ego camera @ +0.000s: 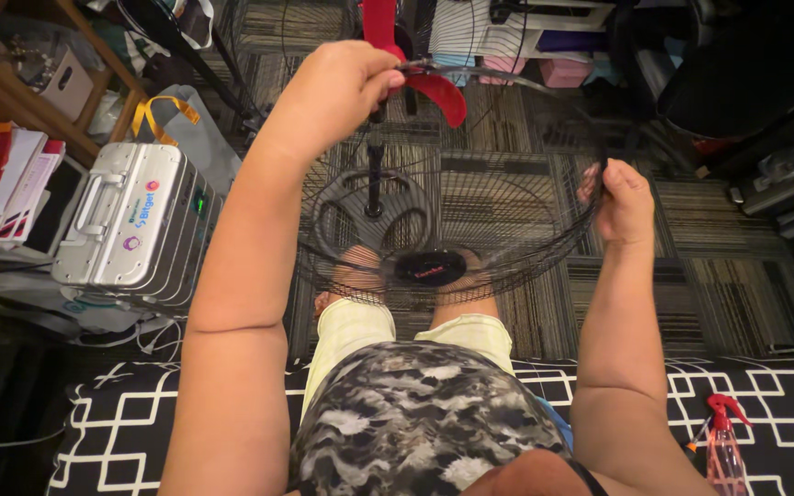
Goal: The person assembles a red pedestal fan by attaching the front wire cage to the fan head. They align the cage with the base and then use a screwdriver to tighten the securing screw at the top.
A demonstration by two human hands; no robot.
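Seated person, view straight down over lap. Both hands grip a round black wire fan guard (452, 197), held out in front above the knees, roughly level and tilted a little toward the body. Left hand (337, 87) closed on the far rim at upper left, fingers curled over the wire; right hand (622, 197) pinched shut on the rim at the right edge. Dark oval hub plate (429, 267) sits at the guard's near side, over the feet. Through the wires: a black fan stand (375, 174) with its round base on striped carpet tiles (719, 230). Red fan blades (415, 64) just beyond the left hand, partly hidden by it. To the left, a silver hard case (130, 230) with stickers and a yellow strap, beside a wooden shelf (20, 83) of books. Near edge: black cushion with white line pattern (140, 413); pink spray bottle with red trigger (723, 441) at lower right.
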